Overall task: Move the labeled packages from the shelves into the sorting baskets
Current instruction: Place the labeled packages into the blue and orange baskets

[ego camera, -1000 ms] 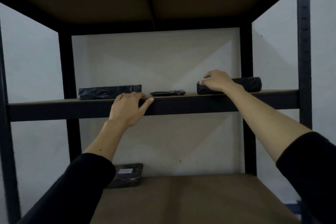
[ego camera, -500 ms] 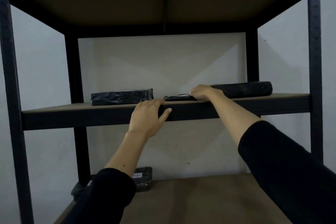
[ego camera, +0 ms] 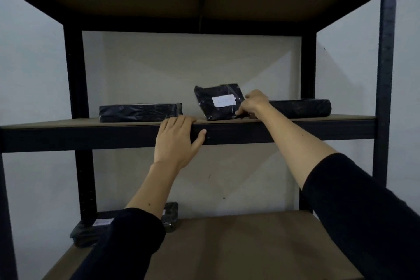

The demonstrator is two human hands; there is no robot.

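Black metal shelving unit (ego camera: 75, 79) against a pale wall; brown boards. On the middle shelf (ego camera: 56, 124): a long black parcel (ego camera: 139, 112) at left, another long black parcel (ego camera: 300, 108) at right. Between them, the small labeled package (ego camera: 218, 102), tipped up on its lower edge, white label facing out.

Right hand (ego camera: 251, 103) pinches the package's right lower corner, fingers curled round it. Left hand (ego camera: 176, 142) rests on the shelf's front rail, fingers over the edge, holding nothing.

Judgement: a corner pinch on slick wrap may slip. Better to take a fuller grip along the side, then lift clear of the right-hand parcel. No baskets in sight.
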